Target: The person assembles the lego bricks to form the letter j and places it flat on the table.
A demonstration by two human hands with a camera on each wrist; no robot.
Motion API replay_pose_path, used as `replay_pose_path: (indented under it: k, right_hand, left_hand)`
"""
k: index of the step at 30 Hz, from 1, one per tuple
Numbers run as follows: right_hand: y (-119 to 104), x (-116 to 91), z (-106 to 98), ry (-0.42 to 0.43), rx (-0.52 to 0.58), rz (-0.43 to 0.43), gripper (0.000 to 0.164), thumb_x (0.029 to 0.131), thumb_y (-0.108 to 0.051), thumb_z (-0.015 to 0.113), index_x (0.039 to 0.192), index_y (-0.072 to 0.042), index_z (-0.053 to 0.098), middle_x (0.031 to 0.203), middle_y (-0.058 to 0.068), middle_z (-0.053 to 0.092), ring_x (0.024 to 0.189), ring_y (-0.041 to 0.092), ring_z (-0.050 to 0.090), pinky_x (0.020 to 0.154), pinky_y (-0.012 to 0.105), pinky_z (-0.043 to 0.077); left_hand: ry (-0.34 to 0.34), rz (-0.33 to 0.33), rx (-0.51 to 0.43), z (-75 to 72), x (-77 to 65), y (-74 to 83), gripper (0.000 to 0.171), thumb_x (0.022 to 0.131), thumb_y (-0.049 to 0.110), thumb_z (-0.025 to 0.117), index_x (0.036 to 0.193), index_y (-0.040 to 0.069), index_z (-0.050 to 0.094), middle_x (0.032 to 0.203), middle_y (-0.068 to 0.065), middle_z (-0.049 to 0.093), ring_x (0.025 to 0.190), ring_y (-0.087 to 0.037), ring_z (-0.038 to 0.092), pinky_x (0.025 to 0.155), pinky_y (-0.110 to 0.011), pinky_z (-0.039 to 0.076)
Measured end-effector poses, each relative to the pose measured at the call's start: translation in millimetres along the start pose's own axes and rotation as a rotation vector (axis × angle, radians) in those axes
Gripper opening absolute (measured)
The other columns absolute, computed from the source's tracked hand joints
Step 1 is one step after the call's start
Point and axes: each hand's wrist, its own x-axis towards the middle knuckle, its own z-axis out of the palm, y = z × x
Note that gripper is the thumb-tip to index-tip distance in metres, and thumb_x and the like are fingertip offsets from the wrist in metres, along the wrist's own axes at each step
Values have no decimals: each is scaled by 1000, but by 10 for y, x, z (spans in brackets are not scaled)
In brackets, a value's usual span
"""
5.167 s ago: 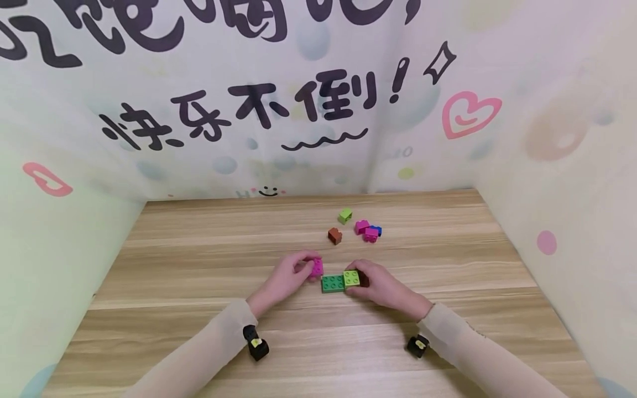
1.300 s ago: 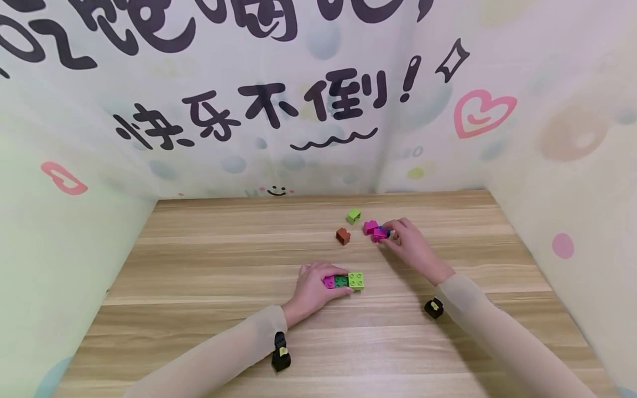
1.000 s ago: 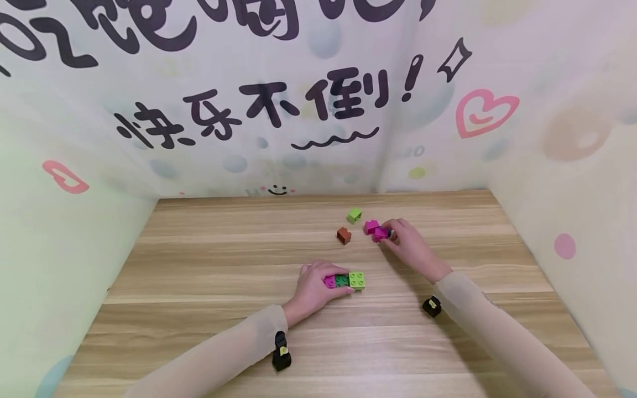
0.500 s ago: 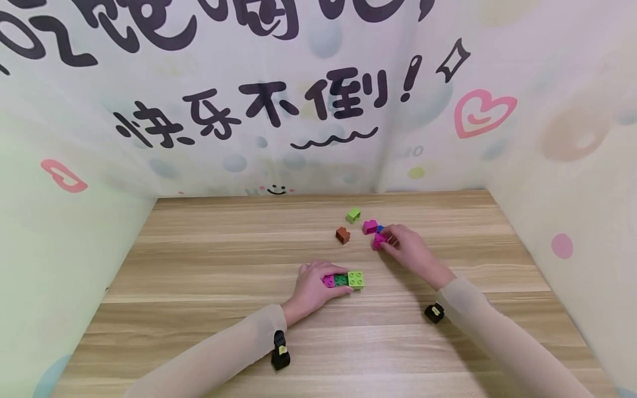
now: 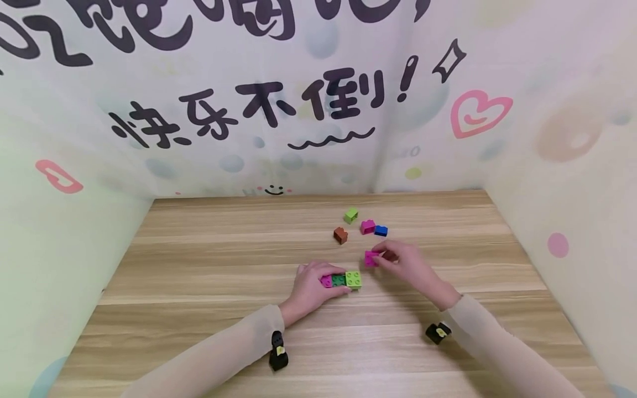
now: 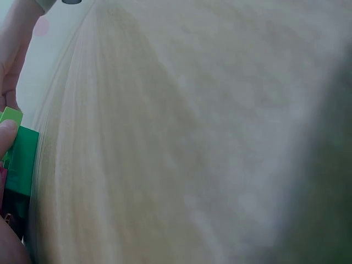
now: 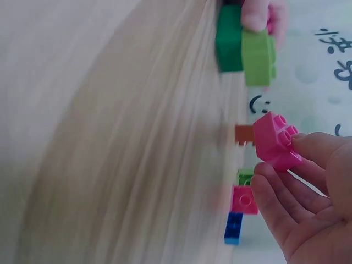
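Note:
My left hand (image 5: 308, 287) grips a small stack of toy building bricks on the table. A green brick (image 7: 229, 41) forms its base. A lime brick (image 5: 353, 280) sits on the green brick's right end, and a pink brick (image 5: 325, 281) at the left is partly covered by the fingers. My right hand (image 5: 409, 266) pinches a loose pink brick (image 7: 272, 142) between thumb and fingertips. This brick (image 5: 371, 258) is held off the table, behind and to the right of the stack, studs up and its sides sloping in the right wrist view.
Farther back on the wooden table (image 5: 209, 237) lie a brown brick (image 5: 340, 235), a lime brick (image 5: 350, 215), a second loose pink brick (image 5: 367, 226) and a blue brick (image 5: 381, 230). A printed cloth wall (image 5: 209, 177) stands behind the table.
Earlier my left hand brought a pink brick to the green one, and my right hand let go of the lime brick. Since then, my right hand has taken a pink brick from the back cluster and drawn it nearer.

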Motion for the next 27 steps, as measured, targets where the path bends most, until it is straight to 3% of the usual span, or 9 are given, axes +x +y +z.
replay_pose_path:
  k: [11,15,27]
  right_hand:
    - [-225,-65,4,-32,77,5,17,101,-18,70,115,-9,76,104,0,77,87,12,69,78,28,57]
    - [-251,-63,-4,-17,100,22,17,101,-20,71,114,-11,77,104,0,77,88,13,70,79,29,57]
    - [-238,-73,156,-83,146,8,15,102,-19,70,112,-15,78,105,-4,76,84,8,65,75,27,55]
  left_hand:
    - [-1,9,17,-5,-6,0,43,83,43,88,121,25,79,120,4,75,114,-19,59,90,-40,30]
    - [1,14,13,-10,-9,7,44,83,43,88,121,24,79,119,3,75,114,-19,59,91,-40,31]
    - [1,11,14,-10,-3,13,42,83,42,88,120,23,79,116,3,75,112,-19,59,89,-39,30]
